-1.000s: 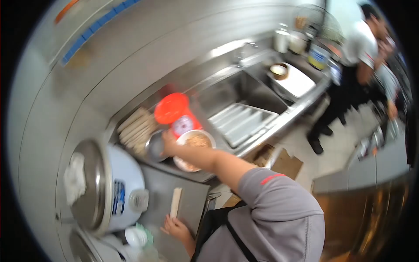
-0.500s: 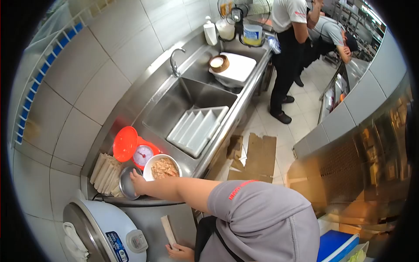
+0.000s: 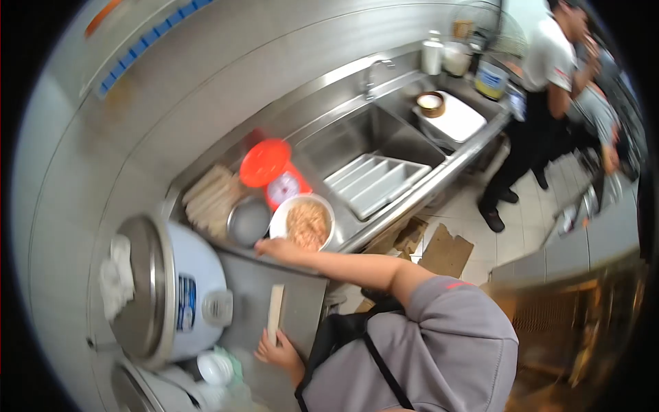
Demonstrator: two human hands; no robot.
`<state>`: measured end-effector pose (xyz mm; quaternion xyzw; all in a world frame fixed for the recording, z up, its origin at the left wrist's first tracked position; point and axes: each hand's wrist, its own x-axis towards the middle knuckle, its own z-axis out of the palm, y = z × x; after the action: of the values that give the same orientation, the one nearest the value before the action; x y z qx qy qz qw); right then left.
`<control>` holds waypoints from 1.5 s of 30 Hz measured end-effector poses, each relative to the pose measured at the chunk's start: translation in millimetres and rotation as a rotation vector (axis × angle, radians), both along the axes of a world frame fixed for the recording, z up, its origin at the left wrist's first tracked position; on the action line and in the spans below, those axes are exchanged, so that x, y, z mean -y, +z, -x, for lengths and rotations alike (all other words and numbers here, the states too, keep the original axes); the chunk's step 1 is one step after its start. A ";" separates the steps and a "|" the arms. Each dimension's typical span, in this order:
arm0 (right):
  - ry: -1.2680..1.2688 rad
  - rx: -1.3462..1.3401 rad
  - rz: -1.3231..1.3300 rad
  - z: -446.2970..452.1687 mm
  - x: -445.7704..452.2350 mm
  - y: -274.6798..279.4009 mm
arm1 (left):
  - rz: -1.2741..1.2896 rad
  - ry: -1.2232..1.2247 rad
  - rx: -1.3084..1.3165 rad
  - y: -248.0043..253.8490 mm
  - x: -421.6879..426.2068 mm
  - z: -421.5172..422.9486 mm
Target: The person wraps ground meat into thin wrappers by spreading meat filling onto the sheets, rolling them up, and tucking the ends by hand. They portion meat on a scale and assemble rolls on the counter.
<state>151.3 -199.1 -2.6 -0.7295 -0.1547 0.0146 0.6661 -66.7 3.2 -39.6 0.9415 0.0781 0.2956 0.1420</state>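
Note:
My left hand (image 3: 279, 349) has its thumb and fingers around the lower end of a pale, uncooked spring roll (image 3: 276, 307) on the steel worktop (image 3: 240, 288). My right hand (image 3: 278, 250) is stretched out at the near edge of the sink counter, low beside a round metal bowl (image 3: 250, 221); motion smears its fingers. Touching or just in front of that wrist is a white bowl of pinkish minced filling (image 3: 307, 223). Behind the bowls stands a red kitchen scale (image 3: 285, 187) with a round red pan. Several similar rolls (image 3: 211, 199) lie piled to the left.
A large rice cooker (image 3: 195, 288) stands at the left, with stacked white bowls (image 3: 215, 369) below it. A grey divided tray (image 3: 376, 182) leans in the sink (image 3: 343, 147). Two people (image 3: 542, 103) stand beyond the counter. Flattened cardboard (image 3: 446, 250) lies on the floor.
My right hand has drawn back from over the metal bowl to the counter's near edge. The left hand stays at the roll. The view has turned, shifting the scene.

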 end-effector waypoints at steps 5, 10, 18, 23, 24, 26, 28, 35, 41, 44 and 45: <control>0.108 -0.336 -0.424 40.8 27.7 2.0 | 0.047 -0.002 -0.039 8.8 3.9 -1.6; 0.303 -0.001 0.019 72.8 14.6 17.2 | 0.158 0.010 0.001 14.2 4.3 -0.7; 0.257 0.759 0.584 104.6 -39.6 -5.9 | 0.130 0.003 0.012 15.1 4.7 4.2; 0.298 0.845 0.581 132.3 -56.7 -19.6 | 0.139 0.006 -0.014 17.6 4.3 6.9; 0.280 0.843 0.601 129.9 -51.4 -15.9 | 0.147 0.009 -0.011 16.4 3.0 7.3; 0.111 0.820 0.650 118.3 -37.2 -10.2 | 0.167 0.011 0.003 15.5 3.8 6.4; -0.006 0.822 0.686 103.0 -26.4 -13.6 | 0.221 0.016 0.007 11.7 3.7 4.3; 0.473 0.768 0.540 146.3 -71.9 -19.0 | 0.390 -0.078 0.064 -6.1 -4.2 8.1; 0.270 0.638 0.957 106.8 -11.9 6.6 | 0.352 -0.021 0.007 8.7 5.3 11.6; 0.358 0.701 0.775 118.1 -43.1 -22.9 | 0.335 -0.009 -0.020 10.9 7.1 8.9; 0.415 0.811 0.779 125.7 -56.6 -29.8 | 0.341 0.001 -0.039 8.6 7.2 9.1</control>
<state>25.6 -142.5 -32.4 -0.8218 -0.5192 -0.0798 0.2207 -75.8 -4.0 -31.0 0.9093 0.1300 0.2598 0.2979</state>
